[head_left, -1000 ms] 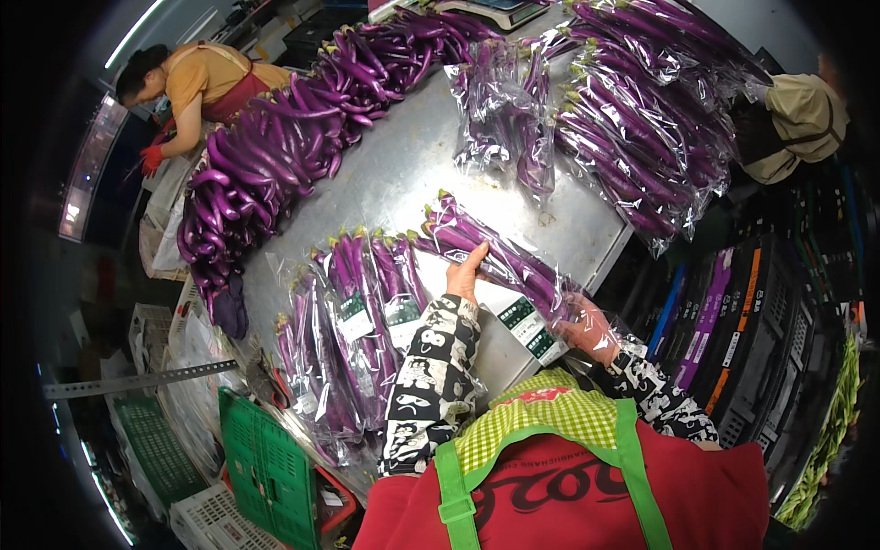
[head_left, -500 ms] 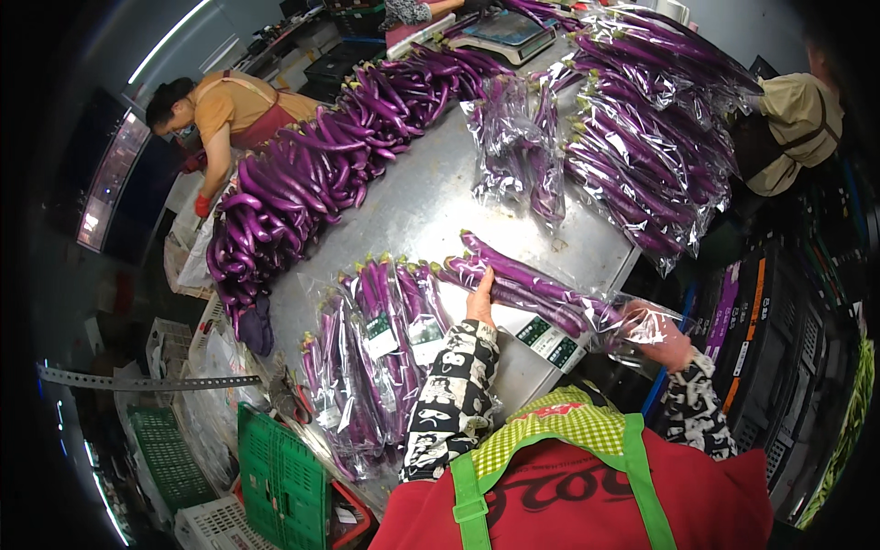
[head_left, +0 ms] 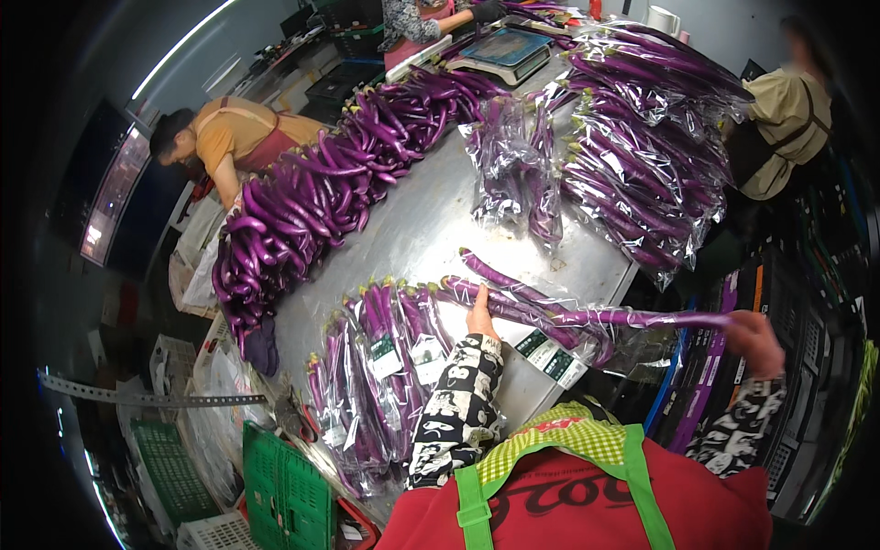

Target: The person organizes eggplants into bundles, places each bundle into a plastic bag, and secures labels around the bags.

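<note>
I hold a bundle of long, glossy purple eggplants in clear crinkled film [head_left: 522, 314] slantwise over the near right corner of the grey metal worktop [head_left: 385, 247]. My left hand [head_left: 481, 319] clasps it towards the stem end, thumb across the top, its other fingers out of sight; I judge this grip stops the bundle sliding. Beyond the worktop's right edge, my right hand [head_left: 759, 344] is blurred, yet its fingers look curled round the outer end of a single straight purple eggplant [head_left: 642, 318], held nearly level. Its inner part overlaps the film; whether inside or on top, I can't tell. My left forearm slants up over the worktop's near edge; my right reaches wide of it, probably because the eggplant's length needs that room. Along the worktop's near left lie filmed eggplant bundles [head_left: 385, 385] side by side, stems away from me, presumably to stay tidy. A loose purple eggplant heap [head_left: 293, 202] lines the worktop's far left.
</note>
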Tool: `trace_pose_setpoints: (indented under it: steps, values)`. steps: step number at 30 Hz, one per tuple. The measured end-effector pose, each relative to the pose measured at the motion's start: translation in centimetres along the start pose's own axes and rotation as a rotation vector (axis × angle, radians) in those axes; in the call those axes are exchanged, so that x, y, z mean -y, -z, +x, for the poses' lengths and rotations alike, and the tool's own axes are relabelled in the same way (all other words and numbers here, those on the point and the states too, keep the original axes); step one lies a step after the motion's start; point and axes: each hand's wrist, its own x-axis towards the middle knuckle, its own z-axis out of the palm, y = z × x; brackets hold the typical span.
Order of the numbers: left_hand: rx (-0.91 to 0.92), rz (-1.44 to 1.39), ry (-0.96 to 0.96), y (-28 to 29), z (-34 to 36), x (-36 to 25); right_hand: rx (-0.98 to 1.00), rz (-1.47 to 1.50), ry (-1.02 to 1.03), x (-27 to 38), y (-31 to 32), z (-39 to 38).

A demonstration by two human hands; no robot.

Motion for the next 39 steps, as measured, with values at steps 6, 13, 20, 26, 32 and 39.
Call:
trace_pose_setpoints:
  steps: [6, 13, 20, 26, 32, 39]
  values:
    - [-0.096, 0.071, 0.014, -3.6, -3.0, -1.1, -0.569, -0.040, 0.383, -3.1, 16.6, -6.5]
    - [-0.085, 0.104, -0.021, -1.1, -2.3, -1.4, -0.399, 0.129, 0.535, 12.3, 14.4, -0.6]
    - [-0.199, 0.284, -0.026, -2.9, -2.2, -0.2, -0.193, 0.322, 0.743, 21.5, 19.0, 11.4]
    - [-0.212, 0.279, -0.137, -2.2, -3.0, -0.6, -0.065, 0.509, 0.455, 26.2, -0.6, 26.9]
    - [-0.153, 0.313, -0.106, -1.5, -2.3, -0.1, 0.152, 1.139, 0.121, 25.8, -18.8, 42.7]
    - [-0.120, 0.318, -0.023, -1.5, -2.4, -0.2, 0.240, 1.342, 0.113, 25.9, -20.4, 52.7]
